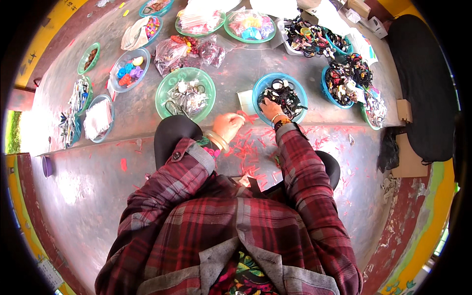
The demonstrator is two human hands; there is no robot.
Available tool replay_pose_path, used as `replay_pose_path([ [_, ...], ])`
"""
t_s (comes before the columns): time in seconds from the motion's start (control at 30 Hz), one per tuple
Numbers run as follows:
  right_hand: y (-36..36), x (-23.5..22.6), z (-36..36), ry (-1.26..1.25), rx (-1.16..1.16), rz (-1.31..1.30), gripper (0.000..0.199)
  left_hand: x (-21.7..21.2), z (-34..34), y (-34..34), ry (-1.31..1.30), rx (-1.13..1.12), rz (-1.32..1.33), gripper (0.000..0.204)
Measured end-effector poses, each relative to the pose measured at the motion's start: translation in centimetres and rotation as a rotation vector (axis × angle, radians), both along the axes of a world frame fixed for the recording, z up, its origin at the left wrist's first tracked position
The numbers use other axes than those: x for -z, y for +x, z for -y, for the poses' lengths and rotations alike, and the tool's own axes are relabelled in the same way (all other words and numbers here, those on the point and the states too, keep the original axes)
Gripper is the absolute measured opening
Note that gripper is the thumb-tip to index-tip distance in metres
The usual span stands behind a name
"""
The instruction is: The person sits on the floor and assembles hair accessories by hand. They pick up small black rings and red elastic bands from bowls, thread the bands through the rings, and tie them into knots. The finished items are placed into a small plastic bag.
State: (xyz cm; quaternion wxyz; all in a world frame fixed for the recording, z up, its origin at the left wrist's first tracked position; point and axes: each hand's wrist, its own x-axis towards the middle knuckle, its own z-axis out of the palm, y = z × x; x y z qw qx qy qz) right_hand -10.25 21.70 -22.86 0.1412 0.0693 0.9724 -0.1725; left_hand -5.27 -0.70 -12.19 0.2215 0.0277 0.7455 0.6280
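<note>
My right hand (271,108) reaches into a blue bowl (259,89) full of small black and white pieces, its fingers down among them. My left hand (228,126) hovers just in front of the step edge, fingers curled around a small red strip. Many small red strips (250,147) lie scattered on the grey floor between my knees. A green bowl (164,88) with silvery packets and black loops stands to the left of the blue bowl. Both forearms wear red plaid sleeves and bangles.
Several more bowls and bags of coloured hair ties and beads spread across the raised floor: a clear bowl (129,70), teal bowls (337,81) at right, white cloth in a bowl (98,118) at left. A black bag (423,88) lies far right. A purple cup (46,166) sits far left.
</note>
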Motion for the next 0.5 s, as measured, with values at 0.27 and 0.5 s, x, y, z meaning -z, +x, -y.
replay_pose_path([
  [0.27,0.9,-0.8,-3.8,-0.436,0.560,-0.381,0.019,-0.1,-0.6,0.0,-0.012,0.052,-0.044,0.020],
  [0.5,2.4,-10.7,-4.6,-0.851,0.488,-0.216,0.018,1.2,-0.3,-0.7,-0.094,0.083,-0.011,0.022],
])
